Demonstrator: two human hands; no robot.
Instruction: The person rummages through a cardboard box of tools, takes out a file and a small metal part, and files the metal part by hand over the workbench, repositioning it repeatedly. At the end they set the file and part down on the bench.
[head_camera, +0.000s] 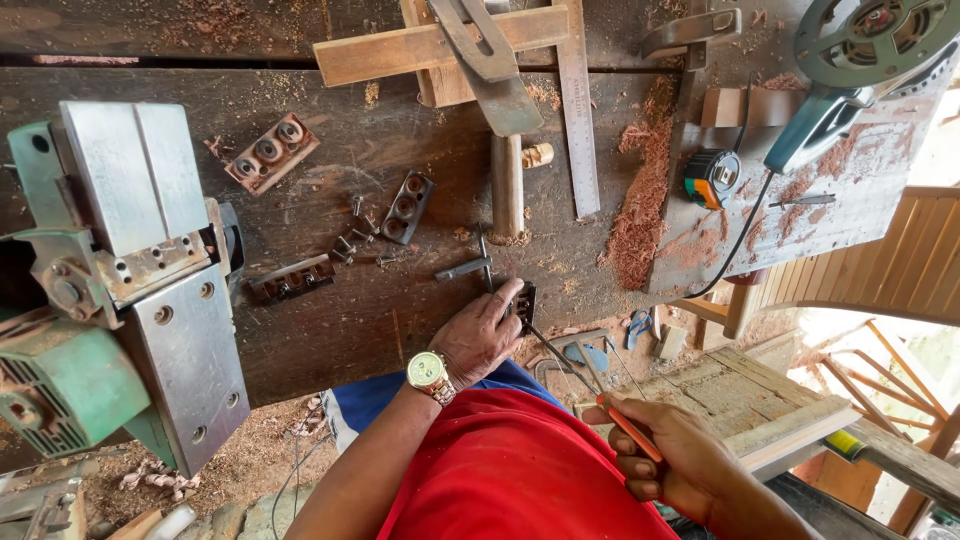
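While pinning a dark block (526, 303) on the surface (380, 320) with closed left hand (480, 335), gripping orange screwdriver (628, 428) in fisted right hand (665, 455).

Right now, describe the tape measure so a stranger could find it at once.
Start at the teal circular saw on the bench's right end. Just left of its handle, beside a pile of reddish sawdust, sits the tape measure. It is the only small, squarish orange-and-black case there.
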